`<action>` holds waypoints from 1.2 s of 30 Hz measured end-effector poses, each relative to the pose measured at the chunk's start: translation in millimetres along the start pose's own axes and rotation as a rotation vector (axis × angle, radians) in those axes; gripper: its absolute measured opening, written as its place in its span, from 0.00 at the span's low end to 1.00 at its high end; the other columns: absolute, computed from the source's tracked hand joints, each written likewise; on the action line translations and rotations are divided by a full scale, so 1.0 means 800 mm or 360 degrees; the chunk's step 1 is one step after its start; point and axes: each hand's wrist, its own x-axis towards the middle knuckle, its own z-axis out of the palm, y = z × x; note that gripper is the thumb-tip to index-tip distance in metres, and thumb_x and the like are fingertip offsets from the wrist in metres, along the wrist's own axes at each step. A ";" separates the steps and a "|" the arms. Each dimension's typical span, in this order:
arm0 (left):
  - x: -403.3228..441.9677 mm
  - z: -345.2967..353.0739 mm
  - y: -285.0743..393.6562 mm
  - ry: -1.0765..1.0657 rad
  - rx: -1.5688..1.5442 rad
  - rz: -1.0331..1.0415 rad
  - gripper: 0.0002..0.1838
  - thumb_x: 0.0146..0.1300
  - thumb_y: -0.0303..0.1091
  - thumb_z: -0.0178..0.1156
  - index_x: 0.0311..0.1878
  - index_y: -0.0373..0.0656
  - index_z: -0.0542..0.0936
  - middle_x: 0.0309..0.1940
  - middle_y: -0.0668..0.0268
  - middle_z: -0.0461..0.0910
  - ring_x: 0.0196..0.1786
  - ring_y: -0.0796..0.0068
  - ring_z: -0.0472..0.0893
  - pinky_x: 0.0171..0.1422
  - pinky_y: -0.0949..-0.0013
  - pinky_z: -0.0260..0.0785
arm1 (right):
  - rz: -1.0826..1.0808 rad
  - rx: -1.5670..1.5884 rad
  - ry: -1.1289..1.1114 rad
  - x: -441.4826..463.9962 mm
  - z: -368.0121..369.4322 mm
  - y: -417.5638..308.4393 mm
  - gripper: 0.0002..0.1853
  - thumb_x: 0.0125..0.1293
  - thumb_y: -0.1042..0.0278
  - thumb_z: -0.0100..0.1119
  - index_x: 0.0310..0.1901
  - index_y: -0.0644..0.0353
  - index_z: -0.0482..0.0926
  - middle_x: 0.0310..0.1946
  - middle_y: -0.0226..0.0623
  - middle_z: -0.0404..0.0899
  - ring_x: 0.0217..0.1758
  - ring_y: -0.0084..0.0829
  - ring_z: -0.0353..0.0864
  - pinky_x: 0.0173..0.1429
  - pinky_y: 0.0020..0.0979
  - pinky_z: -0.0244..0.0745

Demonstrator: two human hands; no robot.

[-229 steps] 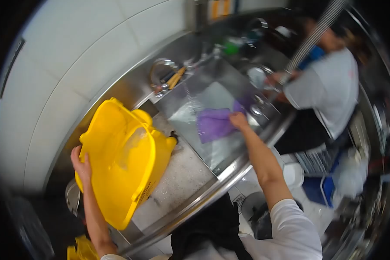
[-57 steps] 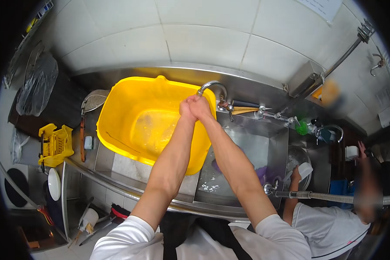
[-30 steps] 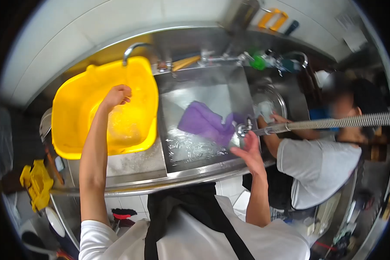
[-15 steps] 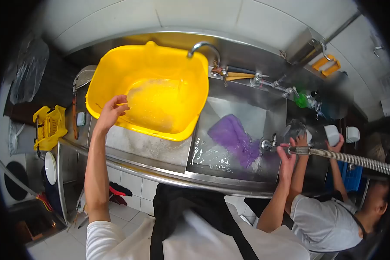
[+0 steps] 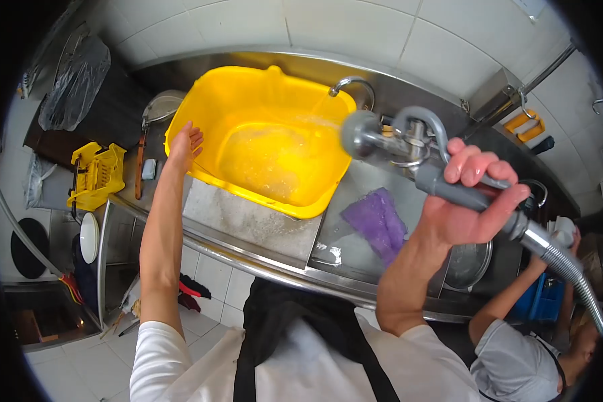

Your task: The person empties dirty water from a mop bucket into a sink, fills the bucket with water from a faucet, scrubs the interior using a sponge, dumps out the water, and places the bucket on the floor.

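A large yellow tub (image 5: pixel 208 90) stands tilted on the steel counter, with a little water over its bottom. My left hand (image 5: pixel 186 144) is at its left wall, fingers stretched out and nothing in them. In my right hand (image 5: pixel 479 201) is a grey pre-rinse sprayer (image 5: pixel 442 184), raised above the sink with its head pointing left at the tub. A faint streak of water shows between sprayer head and tub. Below the sprayer, a purple cloth (image 5: pixel 375 221) lies wet in the steel sink (image 5: pixel 335 258).
Behind the tub rises a curved faucet (image 5: pixel 355 82). The sprayer's metal hose (image 5: pixel 563 261) runs down at the right. Close by on that side, another person (image 5: pixel 519 365) handles white dishes (image 5: pixel 564 231). A strainer (image 5: pixel 164 106) and a yellow wringer (image 5: pixel 97 177) are at the left.
My right hand has lifted the sprayer out of the sink area, up and toward the tub. My left hand has shifted to the tub's left wall. The view has turned slightly.
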 end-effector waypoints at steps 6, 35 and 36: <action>0.016 0.027 -0.017 0.0049 -0.0083 -0.0189 0.41 0.75 0.60 0.37 0.77 0.34 0.54 0.79 0.50 0.52 0.81 0.57 0.50 0.82 0.50 0.37 | 0.0069 0.0164 0.0123 0.027 0.062 0.031 0.30 0.78 0.37 0.34 0.41 0.50 0.84 0.25 0.29 0.76 0.25 0.29 0.72 0.53 0.44 0.68; -0.159 -0.019 -0.053 0.0208 -0.0209 0.0841 0.19 0.76 0.40 0.54 0.62 0.39 0.75 0.57 0.62 0.78 0.53 0.69 0.82 0.53 0.68 0.73 | 0.0262 -0.0210 0.0874 0.006 0.051 0.061 0.25 0.77 0.43 0.45 0.27 0.54 0.67 0.17 0.30 0.63 0.17 0.27 0.61 0.37 0.39 0.70; -0.160 -0.035 -0.059 0.0227 -0.0224 0.0860 0.18 0.76 0.39 0.54 0.62 0.38 0.76 0.55 0.63 0.79 0.52 0.70 0.82 0.53 0.69 0.73 | 0.0254 -0.0223 0.0935 0.005 0.054 0.065 0.25 0.77 0.43 0.46 0.27 0.55 0.66 0.17 0.30 0.63 0.17 0.27 0.62 0.36 0.40 0.70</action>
